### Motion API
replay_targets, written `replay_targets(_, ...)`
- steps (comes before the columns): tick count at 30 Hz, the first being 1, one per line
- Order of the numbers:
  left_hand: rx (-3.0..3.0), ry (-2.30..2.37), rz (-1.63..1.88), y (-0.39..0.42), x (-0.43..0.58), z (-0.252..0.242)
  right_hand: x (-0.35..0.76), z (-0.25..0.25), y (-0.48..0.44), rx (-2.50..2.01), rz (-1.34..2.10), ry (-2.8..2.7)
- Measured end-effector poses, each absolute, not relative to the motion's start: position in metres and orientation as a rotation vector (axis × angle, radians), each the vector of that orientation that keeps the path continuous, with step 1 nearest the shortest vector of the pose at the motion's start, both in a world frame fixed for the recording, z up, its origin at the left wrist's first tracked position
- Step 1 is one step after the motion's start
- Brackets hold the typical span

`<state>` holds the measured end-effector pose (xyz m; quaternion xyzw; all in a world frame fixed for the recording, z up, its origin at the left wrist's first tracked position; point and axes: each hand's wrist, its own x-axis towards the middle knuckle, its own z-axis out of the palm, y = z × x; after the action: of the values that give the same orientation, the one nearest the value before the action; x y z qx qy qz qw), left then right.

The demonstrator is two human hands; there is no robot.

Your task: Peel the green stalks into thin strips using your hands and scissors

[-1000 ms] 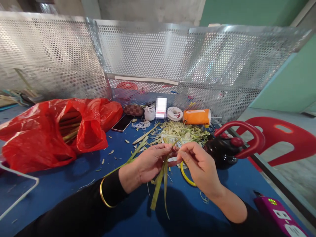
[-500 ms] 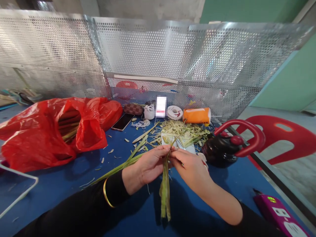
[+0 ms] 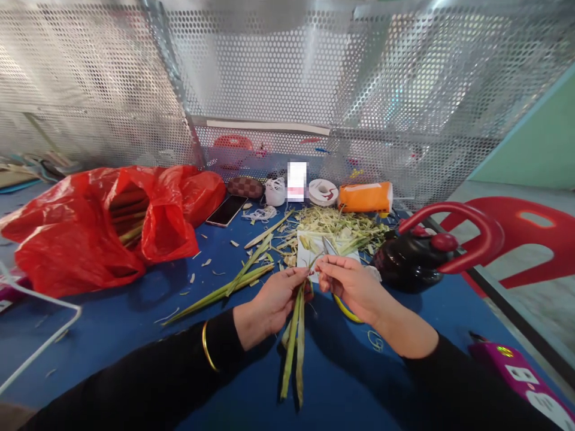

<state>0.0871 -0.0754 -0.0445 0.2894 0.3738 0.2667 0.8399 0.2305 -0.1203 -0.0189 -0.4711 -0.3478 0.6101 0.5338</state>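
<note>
My left hand is closed round the top of a small bunch of green leaf strips that hang down toward me over the blue table. My right hand sits just to its right, fingertips pinched on a thin strip at the bunch's top. Both wrists come out of black sleeves, and a gold bangle circles the left one. A yellow ring lies on the table partly under my right hand.
A red plastic bag with stalks inside lies at the left. Long green stalks, a pile of leaf scraps, a phone, an orange packet, a black-and-red kettle and a purple device surround my hands. Perforated metal screens wall the back.
The hands came together on the bunch, then drew slightly apart, the right pinching a thin strip. The strips now hang straighter. The view has tilted down a little.
</note>
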Motion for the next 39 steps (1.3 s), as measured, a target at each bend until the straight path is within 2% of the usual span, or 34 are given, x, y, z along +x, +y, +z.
replay_targets(8,0.846,0.820,0.706,-0.082,0.092,-0.055,0.230,-0.026,-0.115,-1.039,1.447,-0.592)
replay_targets(16,1.480,0.979,0.823,-0.080,0.085,-0.053,0.231,-0.025,-0.117,-1.111,1.492,-0.633)
replay_targets(19,1.573,1.079,0.800,-0.077,0.081,-0.053,0.232,-0.025,-0.118,-1.142,1.506,-0.717)
replay_targets(29,1.854,0.977,0.730,-0.080,0.076,-0.052,0.229,-0.025,-0.120,-1.168,1.595,-0.821)
replay_targets(34,1.941,1.025,0.677,-0.080,0.076,-0.054,0.227,-0.028,-0.117,-1.205,1.523,-0.851)
replay_targets(39,1.994,1.071,0.665,-0.080,0.073,-0.054,0.231,-0.029,-0.118,-1.358,1.270,-1.040)
